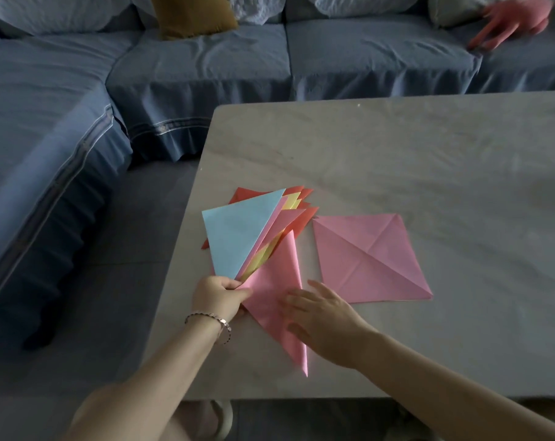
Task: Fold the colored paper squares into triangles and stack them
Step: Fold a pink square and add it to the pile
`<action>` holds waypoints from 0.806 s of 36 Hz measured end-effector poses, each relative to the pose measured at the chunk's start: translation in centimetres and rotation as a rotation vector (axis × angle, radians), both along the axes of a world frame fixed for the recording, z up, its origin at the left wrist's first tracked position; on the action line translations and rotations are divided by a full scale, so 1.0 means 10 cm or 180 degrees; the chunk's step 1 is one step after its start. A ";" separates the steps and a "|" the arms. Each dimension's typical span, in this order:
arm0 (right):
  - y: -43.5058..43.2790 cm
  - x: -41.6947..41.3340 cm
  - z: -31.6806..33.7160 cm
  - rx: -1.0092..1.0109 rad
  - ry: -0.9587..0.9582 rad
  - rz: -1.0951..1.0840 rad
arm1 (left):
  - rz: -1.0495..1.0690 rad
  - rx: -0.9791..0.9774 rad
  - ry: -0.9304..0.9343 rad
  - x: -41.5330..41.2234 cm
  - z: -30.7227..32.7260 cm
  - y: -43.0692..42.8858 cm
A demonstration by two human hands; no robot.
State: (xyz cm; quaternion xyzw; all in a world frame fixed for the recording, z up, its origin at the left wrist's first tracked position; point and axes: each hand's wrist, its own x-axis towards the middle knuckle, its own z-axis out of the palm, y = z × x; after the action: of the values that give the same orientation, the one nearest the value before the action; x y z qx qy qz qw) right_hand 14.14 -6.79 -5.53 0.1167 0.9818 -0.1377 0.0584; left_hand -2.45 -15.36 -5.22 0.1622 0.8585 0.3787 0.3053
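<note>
Fanned stack of folded triangles (pixel 238 230) pinched by left hand (pixel 217 297); right hand (pixel 320 316), fingers spread, pressed on pink triangle (pixel 276 300). Pink square (pixel 368 259) at center frame left unfolded.

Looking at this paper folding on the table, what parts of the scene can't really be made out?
Head view only:
- How many folded triangles the left hand holds: the blue triangle covers most of the fan.
- Pink triangle: the right hand hides part of it.
- Pink thing on the sofa: blurred, cut by the top edge.
- Table: right side cut off.

Head view looks down, close over table (pixel 397 160).
</note>
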 end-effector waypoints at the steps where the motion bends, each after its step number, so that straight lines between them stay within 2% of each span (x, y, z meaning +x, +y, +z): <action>1: 0.01 0.00 -0.01 -0.0005 -0.0018 -0.0098 | 0.0004 -0.0002 0.0011 0.00 0.00 0.00; 6: 0.09 0.03 -0.05 0.0072 -0.0175 -0.0615 | -0.0027 -0.0034 0.0010 -0.01 0.00 0.01; 17: 0.37 -0.36 0.00 0.0203 -0.0450 -0.1145 | -0.0088 -0.0054 -0.0051 -0.01 0.01 0.01; 29: 0.62 -0.62 0.00 0.0426 -0.0416 -0.1221 | -0.0077 -0.0052 -0.0022 0.00 0.01 0.01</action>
State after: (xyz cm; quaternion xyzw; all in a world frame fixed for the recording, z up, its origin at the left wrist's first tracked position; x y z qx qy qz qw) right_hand 7.92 -0.60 -5.49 0.3138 0.9427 -0.0729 0.0867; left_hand -2.43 -15.25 -5.07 0.1688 0.8585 0.3685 0.3141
